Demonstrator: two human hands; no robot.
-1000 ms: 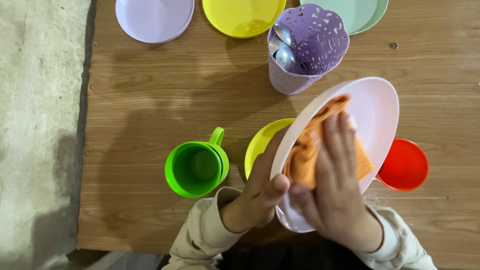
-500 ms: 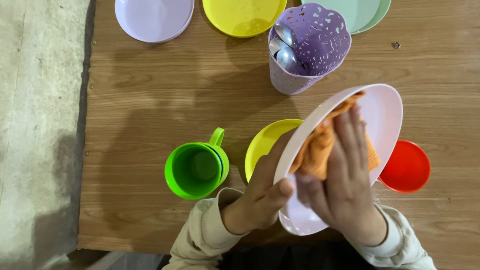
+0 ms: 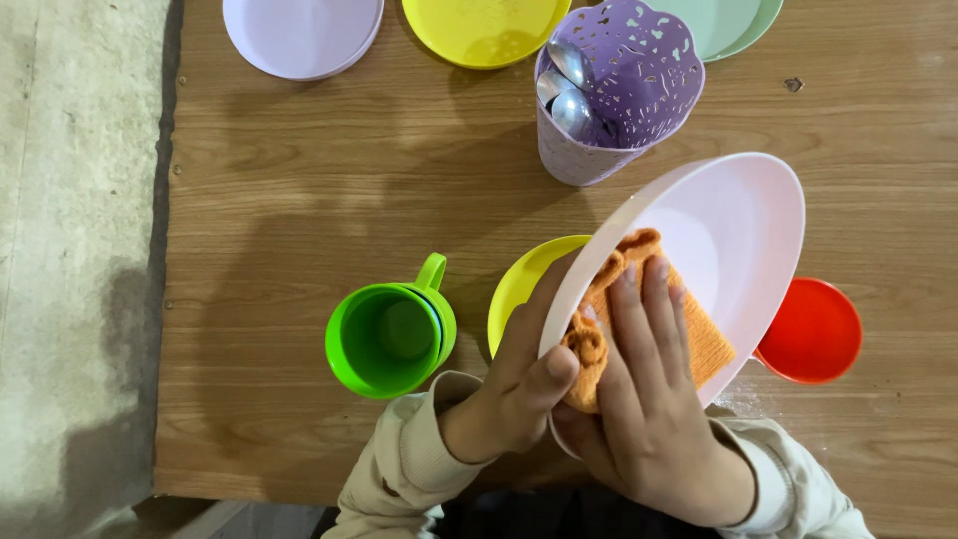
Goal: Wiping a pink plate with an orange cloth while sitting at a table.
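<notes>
A pale pink plate [image 3: 738, 220] is tilted up above the wooden table [image 3: 299, 200]. My left hand [image 3: 514, 384] grips its lower left rim, thumb on the inside. My right hand [image 3: 649, 399] lies flat inside the plate and presses an orange cloth [image 3: 699, 334] against its surface. A yellow dish [image 3: 519, 289] sits on the table just behind the plate's left edge, partly hidden. A red bowl [image 3: 813, 334] shows at the plate's right side.
A green mug [image 3: 389, 339] stands left of my left hand. A purple perforated holder [image 3: 624, 90] with metal spoons stands behind the plate. Lilac [image 3: 299, 35], yellow [image 3: 479, 30] and pale green [image 3: 738, 25] plates line the far edge. Concrete floor lies left.
The pink plate has shifted slightly right and up in my left hand. My right hand has slid the orange cloth lower and further left inside the plate.
</notes>
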